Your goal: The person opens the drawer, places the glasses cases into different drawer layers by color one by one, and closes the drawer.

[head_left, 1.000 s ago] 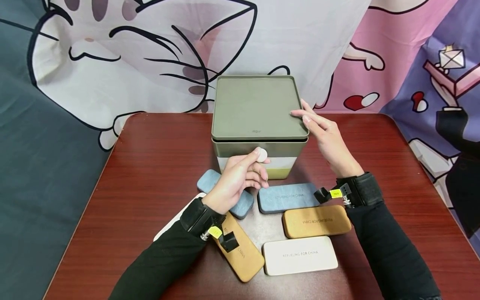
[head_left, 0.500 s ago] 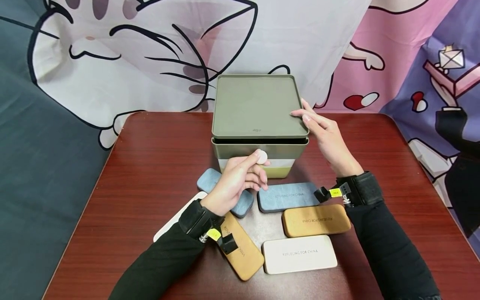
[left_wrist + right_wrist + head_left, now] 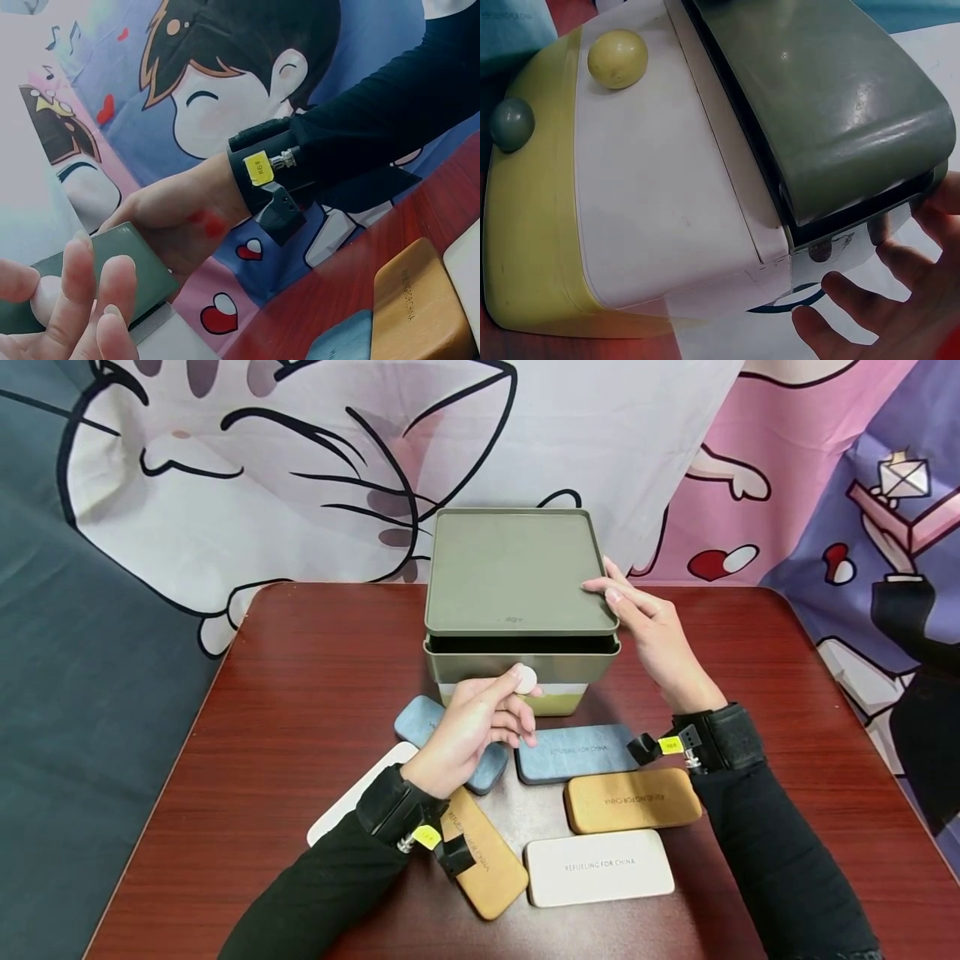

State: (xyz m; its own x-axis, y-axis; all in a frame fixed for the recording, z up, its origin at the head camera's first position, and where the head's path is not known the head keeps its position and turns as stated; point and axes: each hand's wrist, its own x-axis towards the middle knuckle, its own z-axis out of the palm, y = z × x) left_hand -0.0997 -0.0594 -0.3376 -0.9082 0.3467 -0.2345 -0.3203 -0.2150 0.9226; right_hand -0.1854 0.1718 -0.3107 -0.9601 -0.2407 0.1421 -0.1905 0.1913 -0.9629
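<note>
Shows a three-tier drawer box (image 3: 558, 703) upright toward the far side of the bench (image 3: 315, 652), front turned to the near edge. Places the olive top drawer (image 3: 457, 667) straight ahead of the left hand (image 3: 483, 718), the nearer one, with its long front edge running left to right, square to the line back toward the body. Pinches the white knob (image 3: 528, 680) of that drawer between left thumb and fingertip, other fingers loosely bent; leaves a dark gap below the top panel (image 3: 517, 572). Lays the right hand (image 3: 652, 635), fingers extended and with no grip apparent, against the box's upper right edge. Counts one box, three drawers and three knobs, including a yellow knob (image 3: 618, 58) and a dark green knob (image 3: 512, 124). Counts also six oblong cases before the box: two blue cases (image 3: 577, 753), two tan cases (image 3: 633, 800), two white cases (image 3: 600, 867).
</note>
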